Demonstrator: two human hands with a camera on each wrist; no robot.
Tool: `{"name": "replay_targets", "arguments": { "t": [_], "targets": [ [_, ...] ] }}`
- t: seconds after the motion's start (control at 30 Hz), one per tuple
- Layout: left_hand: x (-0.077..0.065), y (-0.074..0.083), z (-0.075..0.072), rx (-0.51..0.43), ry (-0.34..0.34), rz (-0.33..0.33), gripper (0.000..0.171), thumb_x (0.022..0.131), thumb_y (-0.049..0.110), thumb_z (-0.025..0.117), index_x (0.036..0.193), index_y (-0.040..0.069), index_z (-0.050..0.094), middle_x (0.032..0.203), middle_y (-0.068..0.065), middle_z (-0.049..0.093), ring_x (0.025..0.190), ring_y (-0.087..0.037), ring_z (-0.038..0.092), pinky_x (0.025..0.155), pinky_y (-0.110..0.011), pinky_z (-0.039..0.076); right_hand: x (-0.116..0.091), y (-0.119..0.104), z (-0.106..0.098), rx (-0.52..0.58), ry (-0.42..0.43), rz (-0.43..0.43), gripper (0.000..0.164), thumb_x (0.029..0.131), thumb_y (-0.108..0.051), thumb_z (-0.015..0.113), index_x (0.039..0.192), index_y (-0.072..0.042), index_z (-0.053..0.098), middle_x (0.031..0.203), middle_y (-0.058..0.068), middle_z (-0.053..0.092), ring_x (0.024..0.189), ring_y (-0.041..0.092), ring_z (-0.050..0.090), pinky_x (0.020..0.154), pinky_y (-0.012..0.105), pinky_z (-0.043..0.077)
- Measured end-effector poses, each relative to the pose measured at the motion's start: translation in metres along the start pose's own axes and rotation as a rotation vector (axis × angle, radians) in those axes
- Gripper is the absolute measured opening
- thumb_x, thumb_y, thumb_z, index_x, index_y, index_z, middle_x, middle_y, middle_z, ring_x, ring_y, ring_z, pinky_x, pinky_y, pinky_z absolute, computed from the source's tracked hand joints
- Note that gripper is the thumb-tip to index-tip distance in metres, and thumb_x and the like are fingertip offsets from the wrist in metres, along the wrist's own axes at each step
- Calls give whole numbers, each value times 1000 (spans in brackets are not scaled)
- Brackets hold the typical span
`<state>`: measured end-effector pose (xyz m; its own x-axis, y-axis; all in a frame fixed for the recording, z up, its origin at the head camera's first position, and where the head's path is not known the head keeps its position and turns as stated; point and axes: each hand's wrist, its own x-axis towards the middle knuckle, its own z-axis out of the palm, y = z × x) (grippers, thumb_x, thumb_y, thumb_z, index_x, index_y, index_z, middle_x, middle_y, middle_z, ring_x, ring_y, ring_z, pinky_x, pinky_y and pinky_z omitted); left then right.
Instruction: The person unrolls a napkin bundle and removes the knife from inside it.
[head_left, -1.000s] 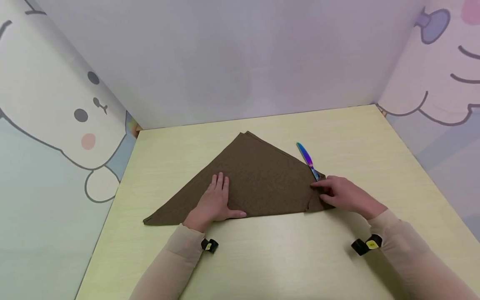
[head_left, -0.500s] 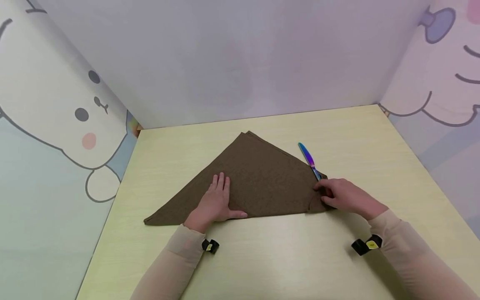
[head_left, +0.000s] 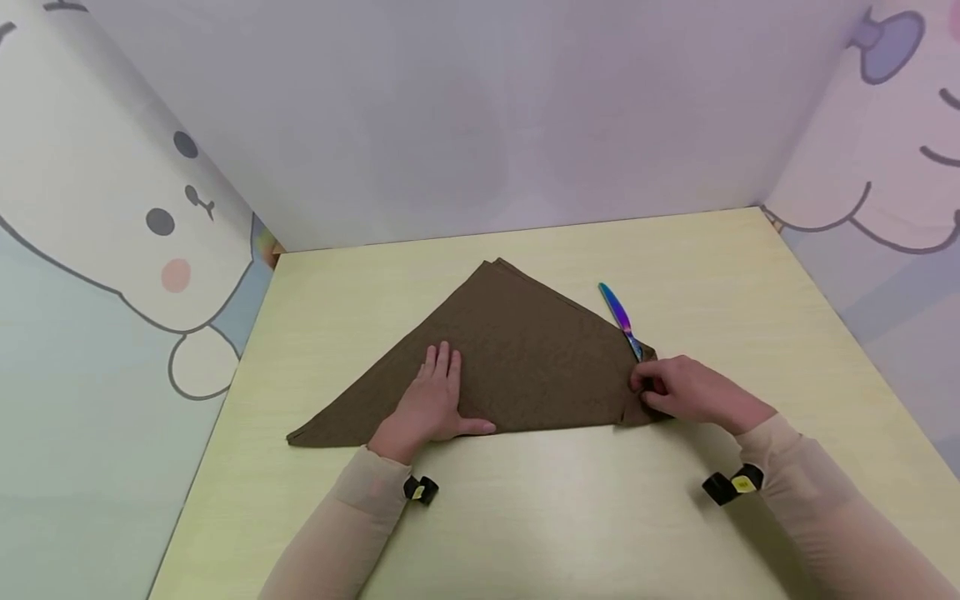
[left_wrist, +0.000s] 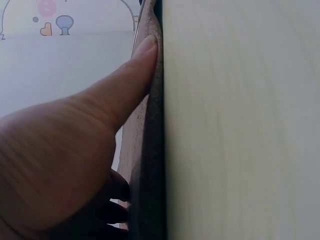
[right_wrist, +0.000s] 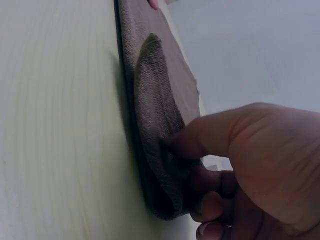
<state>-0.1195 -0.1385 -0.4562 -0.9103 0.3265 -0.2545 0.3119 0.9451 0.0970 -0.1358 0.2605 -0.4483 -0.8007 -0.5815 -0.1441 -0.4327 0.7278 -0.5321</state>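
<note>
A brown cloth (head_left: 540, 367), folded into a triangle, lies on the table with its long edge toward me. My left hand (head_left: 431, 404) rests flat on the cloth, fingers spread and the thumb along the near edge. At the right end a corner is turned over, and my right hand (head_left: 686, 387) pinches this fold with curled fingers. In the right wrist view the thumb presses on the folded flap (right_wrist: 155, 95) and the fingers curl at its end. A rainbow-coloured table knife (head_left: 617, 310) points away from me; the lower end of its handle is hidden at the fold and fingers.
The pale wood table (head_left: 517, 508) has a plain whitish wall (head_left: 480, 125) behind it. Side panels with cartoon animals (head_left: 202, 275) stand at left and right. A black strap device (head_left: 733, 485) sits on each wrist.
My right fingertips have drawn in slightly to the right over the folded corner. The left hand stays in place on the cloth, and the knife keeps its place beside the fold.
</note>
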Motion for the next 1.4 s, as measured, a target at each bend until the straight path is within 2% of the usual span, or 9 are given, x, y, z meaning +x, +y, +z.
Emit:
{"name": "replay_targets", "arguments": {
  "t": [0.07, 0.23, 0.37, 0.5, 0.7, 0.83, 1.13, 1.4],
  "targets": [
    [0, 0, 0, -7, 2, 1, 130, 67, 83, 59, 152, -5, 13, 157, -27, 3, 144, -42, 2, 113, -48, 22, -2, 0, -1, 14, -12, -6, 12, 88, -8, 64, 94, -19, 64, 77, -10, 57, 61, 3, 46, 56, 23, 41],
    [-1, 1, -2, -10, 2, 0, 130, 67, 83, 59, 152, -4, 13, 157, -26, 3, 144, -42, 1, 112, -48, 22, -8, 1, -3, 54, -28, -3, 1, 92, -19, 64, 92, -20, 64, 70, -12, 54, 58, 2, 46, 55, 23, 41],
    [-1, 2, -2, -7, -3, -3, 130, 67, 83, 58, 152, -4, 12, 157, -26, 2, 144, -41, 1, 113, -48, 22, -13, 2, -4, 81, 2, 27, 17, 94, -39, 62, 87, -23, 61, 67, -11, 53, 57, 4, 46, 54, 24, 40],
    [-1, 2, -3, -5, -13, -10, 130, 67, 84, 58, 152, -3, 12, 158, -25, 2, 144, -41, 1, 113, -47, 22, -17, 3, -4, 86, 47, 70, 26, 92, -50, 60, 83, -25, 60, 66, -10, 54, 57, 6, 47, 53, 24, 40],
    [0, 1, -1, -9, -9, -8, 130, 67, 84, 57, 152, -3, 11, 158, -25, 1, 144, -41, 1, 113, -47, 22, -22, 6, -5, 132, 45, 25, 20, 89, -35, 69, 97, -17, 65, 70, -10, 56, 60, 5, 49, 55, 23, 43],
    [0, 0, 0, -10, 0, 0, 130, 67, 83, 58, 152, -3, 11, 157, -25, 2, 144, -41, 1, 113, -47, 22, -26, 9, -4, 156, 42, 6, 21, 90, -23, 70, 106, -11, 65, 73, -9, 55, 63, 4, 49, 56, 23, 44],
    [-1, 1, -1, -10, -4, -4, 130, 67, 84, 57, 152, -4, 12, 157, -25, 2, 144, -41, 1, 113, -47, 22, -31, 15, -5, 192, 50, 25, 24, 90, -10, 67, 114, -13, 64, 77, -9, 60, 65, 6, 54, 56, 24, 46],
    [-2, 1, -2, -9, 9, 5, 129, 68, 83, 58, 152, -4, 13, 157, -26, 3, 144, -41, 2, 113, -47, 22, -41, 23, -13, 196, 128, 65, 23, 91, -9, 65, 114, -14, 65, 78, -6, 60, 64, 8, 52, 54, 25, 44]
  ]
}}
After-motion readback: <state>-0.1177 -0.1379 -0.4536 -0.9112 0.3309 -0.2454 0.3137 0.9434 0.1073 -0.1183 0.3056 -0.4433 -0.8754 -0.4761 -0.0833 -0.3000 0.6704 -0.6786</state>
